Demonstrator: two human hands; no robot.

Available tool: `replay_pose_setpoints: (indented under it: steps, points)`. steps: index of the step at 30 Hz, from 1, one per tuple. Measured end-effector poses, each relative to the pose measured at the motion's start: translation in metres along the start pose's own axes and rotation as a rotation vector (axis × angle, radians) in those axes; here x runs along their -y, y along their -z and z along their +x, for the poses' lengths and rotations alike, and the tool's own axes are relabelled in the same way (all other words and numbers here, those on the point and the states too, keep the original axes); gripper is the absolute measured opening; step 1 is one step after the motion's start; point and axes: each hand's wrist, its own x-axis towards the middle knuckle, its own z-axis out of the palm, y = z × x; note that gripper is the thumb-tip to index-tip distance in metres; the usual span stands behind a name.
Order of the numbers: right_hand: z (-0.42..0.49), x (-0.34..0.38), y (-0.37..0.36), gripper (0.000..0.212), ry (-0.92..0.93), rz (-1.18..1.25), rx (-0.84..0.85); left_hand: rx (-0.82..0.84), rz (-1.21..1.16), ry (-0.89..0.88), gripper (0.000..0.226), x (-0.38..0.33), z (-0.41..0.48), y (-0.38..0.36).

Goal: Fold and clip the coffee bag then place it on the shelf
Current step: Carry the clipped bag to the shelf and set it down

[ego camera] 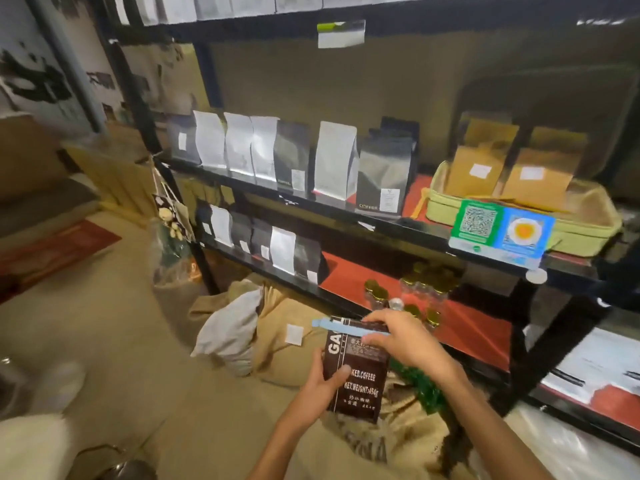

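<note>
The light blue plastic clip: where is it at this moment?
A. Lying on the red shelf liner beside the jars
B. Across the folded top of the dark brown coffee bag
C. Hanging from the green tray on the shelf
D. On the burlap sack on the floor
B: the light blue plastic clip runs along the top of the dark brown coffee bag, where the right hand works it while the left hand grips the bag's lower part.

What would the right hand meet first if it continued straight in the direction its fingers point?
The right hand points left along the blue clip on the coffee bag. Past the bag, probably the grey sack, though depth is unclear.
</note>
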Motion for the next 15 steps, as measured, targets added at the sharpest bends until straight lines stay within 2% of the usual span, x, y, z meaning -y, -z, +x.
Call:
replay_pose_setpoints:
  steps: [4, 8, 10, 13, 15]
  points:
    - [0.094, 0.004, -0.016, 0.033, -0.074, -0.003, -0.107, -0.078, 0.145, -0.069, 0.044, -0.017, 0.09, 0.038]
    - [0.183, -0.004, -0.028, 0.034, -0.172, 0.04, -0.224, -0.156, 0.197, -0.072, 0.059, -0.036, 0.171, 0.074]
    - [0.224, -0.008, -0.036, 0.032, -0.239, 0.1, -0.271, -0.153, 0.232, 0.003, 0.046, -0.036, 0.207, 0.099]
    - [0.28, -0.017, -0.044, 0.03, -0.326, 0.114, -0.324, -0.029, 0.269, 0.078, 0.016, -0.034, 0.25, 0.136]
    - [0.312, -0.026, -0.048, 0.032, -0.386, 0.08, -0.318, 0.015, 0.26, 0.104, 0.012, -0.034, 0.271, 0.156]
